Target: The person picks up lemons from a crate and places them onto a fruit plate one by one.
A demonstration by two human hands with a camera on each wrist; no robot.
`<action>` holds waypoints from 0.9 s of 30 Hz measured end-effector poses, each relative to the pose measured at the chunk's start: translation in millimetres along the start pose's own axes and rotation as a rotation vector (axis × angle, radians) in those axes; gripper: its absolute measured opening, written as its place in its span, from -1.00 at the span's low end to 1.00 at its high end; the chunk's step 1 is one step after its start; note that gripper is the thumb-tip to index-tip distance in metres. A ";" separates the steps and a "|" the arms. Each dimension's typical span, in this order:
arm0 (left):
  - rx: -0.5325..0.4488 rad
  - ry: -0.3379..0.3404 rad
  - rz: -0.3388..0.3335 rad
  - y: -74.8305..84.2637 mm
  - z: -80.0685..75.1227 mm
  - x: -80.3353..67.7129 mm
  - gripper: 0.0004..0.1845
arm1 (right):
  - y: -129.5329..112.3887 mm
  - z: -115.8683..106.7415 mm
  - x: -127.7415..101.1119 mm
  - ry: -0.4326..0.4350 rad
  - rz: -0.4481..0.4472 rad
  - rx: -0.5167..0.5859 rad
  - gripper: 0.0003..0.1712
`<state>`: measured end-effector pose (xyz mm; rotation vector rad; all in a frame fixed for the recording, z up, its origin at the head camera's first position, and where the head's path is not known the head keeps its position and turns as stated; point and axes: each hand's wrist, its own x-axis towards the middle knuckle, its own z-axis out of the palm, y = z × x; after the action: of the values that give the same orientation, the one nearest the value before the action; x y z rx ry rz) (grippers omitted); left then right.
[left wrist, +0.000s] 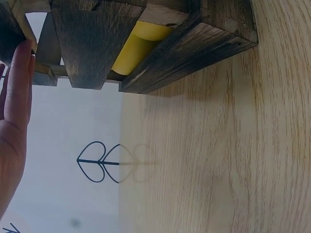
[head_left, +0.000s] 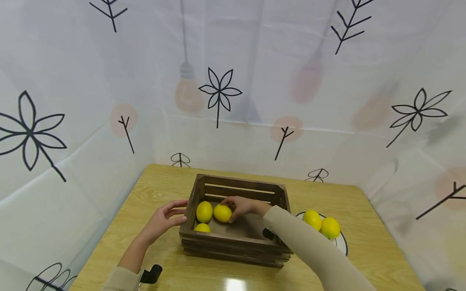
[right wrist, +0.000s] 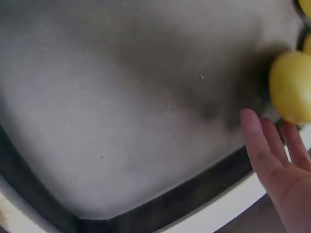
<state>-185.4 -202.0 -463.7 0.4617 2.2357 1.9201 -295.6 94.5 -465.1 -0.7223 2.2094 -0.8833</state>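
Observation:
A dark wooden crate (head_left: 233, 247) stands mid-table with three yellow lemons inside. My right hand (head_left: 241, 206) reaches in from the right, its fingers curved over the middle lemon (head_left: 221, 214), which lies on the crate floor beside another lemon (head_left: 204, 211). A third lemon (head_left: 202, 228) lies in the near left corner. In the right wrist view the fingers (right wrist: 262, 141) meet the lemon (right wrist: 290, 87) above the crate floor (right wrist: 121, 97). My left hand (head_left: 165, 218) rests flat against the crate's left wall. The left wrist view shows its straight fingers (left wrist: 17, 87) on a slat of the crate (left wrist: 194, 43), with a lemon (left wrist: 136, 46) behind the slats.
A white plate (head_left: 342, 243) with two more lemons (head_left: 312, 219) (head_left: 330, 227) sits just right of the crate. The wooden table (head_left: 145, 194) is enclosed by patterned white cloth walls (head_left: 109, 121) on the left, back and right.

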 end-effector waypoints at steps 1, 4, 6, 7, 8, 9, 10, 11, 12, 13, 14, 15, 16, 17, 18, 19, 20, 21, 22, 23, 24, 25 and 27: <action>0.000 0.001 -0.002 0.4 -0.3 -0.3 -0.44 | -1.2 2.8 2.0 0.009 -0.005 -0.015 -0.28; 0.006 0.003 0.003 0.3 -1.0 -0.9 -0.44 | -1.5 10.4 9.4 0.063 0.003 -0.034 -0.31; 0.012 0.002 0.010 -0.5 -1.1 -0.3 -0.45 | -1.2 13.9 13.0 0.104 0.022 -0.043 -0.35; 0.016 0.001 0.013 -1.1 -1.1 0.1 -0.45 | -0.9 15.1 14.4 0.119 0.032 -0.046 -0.36; 0.018 0.000 0.018 -1.6 -1.1 0.4 -0.46 | -0.8 16.1 15.2 0.131 0.046 -0.042 -0.36; 0.019 -0.002 0.021 -2.1 -1.0 0.6 -0.46 | -0.6 16.5 15.8 0.135 0.052 -0.046 -0.37; 0.021 -0.002 0.024 -2.4 -0.9 0.6 -0.46 | -0.5 16.8 16.2 0.138 0.056 -0.048 -0.37; 0.019 -0.002 0.023 -2.8 -1.0 0.6 -0.45 | -0.7 16.7 16.1 0.139 0.059 -0.048 -0.38; 0.017 -0.001 0.022 -3.3 -1.1 0.5 -0.45 | -1.0 16.5 15.9 0.136 0.057 -0.040 -0.38; 0.018 -0.002 0.022 -3.2 -0.8 0.5 -0.45 | -1.1 16.1 15.0 0.132 0.059 -0.030 -0.38; 0.015 -0.002 0.019 -3.2 -0.6 0.6 -0.45 | -1.3 15.6 14.1 0.122 0.061 -0.011 -0.38; 0.014 -0.001 0.015 -3.4 -0.5 0.7 -0.44 | -1.9 15.0 13.3 0.112 0.060 0.010 -0.39; 0.011 0.000 0.013 -3.2 -0.3 0.8 -0.44 | -2.4 14.4 12.6 0.103 0.060 0.035 -0.39; 0.010 0.000 0.012 -3.1 -0.3 0.9 -0.44 | -3.0 13.6 11.7 0.093 0.058 0.060 -0.39; 0.012 0.002 0.009 -2.8 -0.2 0.9 -0.44 | -3.3 12.9 11.3 0.084 0.058 0.084 -0.39; 0.010 0.002 0.007 -2.5 -0.1 0.7 -0.44 | -3.6 12.2 11.1 0.076 0.059 0.102 -0.39; 0.006 0.005 0.000 -2.3 0.0 0.7 -0.44 | -3.9 11.5 11.0 0.069 0.061 0.122 -0.39; 0.004 0.007 -0.004 -2.0 0.0 0.6 -0.44 | -3.8 10.6 11.1 0.066 0.061 0.136 -0.39; 0.002 0.007 -0.006 -1.8 0.2 0.4 -0.44 | -3.4 9.9 11.2 0.062 0.063 0.149 -0.39; 0.002 0.009 -0.009 -1.8 0.3 0.3 -0.44 | -3.0 8.9 11.2 0.059 0.063 0.159 -0.39; 0.001 0.009 -0.009 -1.6 0.4 0.2 -0.44 | -2.6 7.8 11.2 0.058 0.065 0.168 -0.39; 0.001 0.009 -0.009 -1.7 0.5 0.1 -0.44 | -2.7 6.6 10.8 0.058 0.063 0.177 -0.39; 0.006 0.008 -0.006 -1.8 0.5 -0.3 -0.44 | -3.7 4.1 9.2 0.056 0.059 0.201 -0.40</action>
<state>-185.3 -201.9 -465.5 0.4475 2.2457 1.9166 -297.6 84.3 -468.0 -0.5409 2.1397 -1.0889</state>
